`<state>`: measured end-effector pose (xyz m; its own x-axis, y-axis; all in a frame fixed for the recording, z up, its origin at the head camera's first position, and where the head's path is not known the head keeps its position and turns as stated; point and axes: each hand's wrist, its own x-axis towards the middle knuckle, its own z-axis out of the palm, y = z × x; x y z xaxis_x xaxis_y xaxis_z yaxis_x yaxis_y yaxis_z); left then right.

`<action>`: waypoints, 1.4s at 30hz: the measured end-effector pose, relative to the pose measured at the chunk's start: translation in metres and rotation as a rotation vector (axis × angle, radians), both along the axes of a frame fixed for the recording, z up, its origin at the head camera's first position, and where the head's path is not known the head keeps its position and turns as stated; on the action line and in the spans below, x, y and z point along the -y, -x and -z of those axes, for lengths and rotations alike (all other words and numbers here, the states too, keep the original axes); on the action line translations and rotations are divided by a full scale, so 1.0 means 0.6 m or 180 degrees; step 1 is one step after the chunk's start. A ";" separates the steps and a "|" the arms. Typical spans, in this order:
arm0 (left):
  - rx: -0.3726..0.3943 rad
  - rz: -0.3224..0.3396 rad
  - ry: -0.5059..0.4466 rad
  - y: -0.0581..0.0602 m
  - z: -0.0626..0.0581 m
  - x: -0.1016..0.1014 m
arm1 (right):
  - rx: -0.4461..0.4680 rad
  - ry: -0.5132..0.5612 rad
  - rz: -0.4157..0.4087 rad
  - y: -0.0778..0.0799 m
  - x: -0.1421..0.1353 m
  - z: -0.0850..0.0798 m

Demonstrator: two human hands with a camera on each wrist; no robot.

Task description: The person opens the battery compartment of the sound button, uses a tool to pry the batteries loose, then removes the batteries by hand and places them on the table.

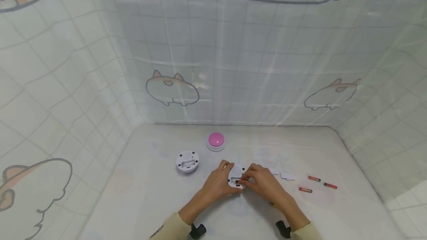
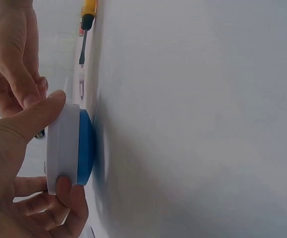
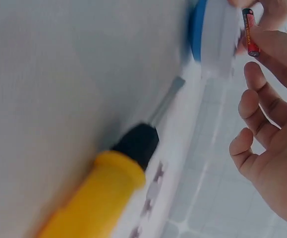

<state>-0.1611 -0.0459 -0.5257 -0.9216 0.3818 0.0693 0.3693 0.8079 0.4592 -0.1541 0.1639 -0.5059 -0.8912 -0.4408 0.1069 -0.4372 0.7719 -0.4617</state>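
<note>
My left hand (image 1: 213, 183) grips the rim of a round white push-button light (image 1: 237, 170), turned upside down so its battery compartment faces up. In the left wrist view its blue dome (image 2: 86, 148) faces the table, with the thumb on one side of the white base and curled fingers on the other. My right hand (image 1: 266, 183) pinches a small red and black battery (image 3: 251, 32) between thumb and forefinger, right at the compartment. Its other fingers are loosely bent. Whether the battery touches the contacts is hidden by the fingertips.
Another white unit (image 1: 187, 161) lies upside down at left, its battery bay uncovered. Behind stands a pink-domed button (image 1: 216, 140). White covers (image 1: 287, 176) and three loose batteries (image 1: 314, 178) lie at right. A yellow-handled screwdriver (image 3: 101, 193) lies by the right forearm.
</note>
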 end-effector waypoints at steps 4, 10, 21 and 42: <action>0.0029 -0.0105 -0.0008 -0.010 -0.001 0.014 | 0.0035 0.0092 0.0158 -0.011 -0.026 -0.011; -0.0006 -0.0283 -0.0103 -0.031 0.000 0.047 | 0.0028 0.0082 0.0358 -0.025 -0.084 -0.011; 0.0085 -0.0454 -0.0136 -0.088 -0.007 0.120 | 0.0078 0.0125 0.0781 -0.064 -0.206 -0.010; 0.0338 -0.1037 0.0126 -0.143 -0.018 0.225 | 0.0249 -0.0328 0.1324 -0.099 -0.367 0.005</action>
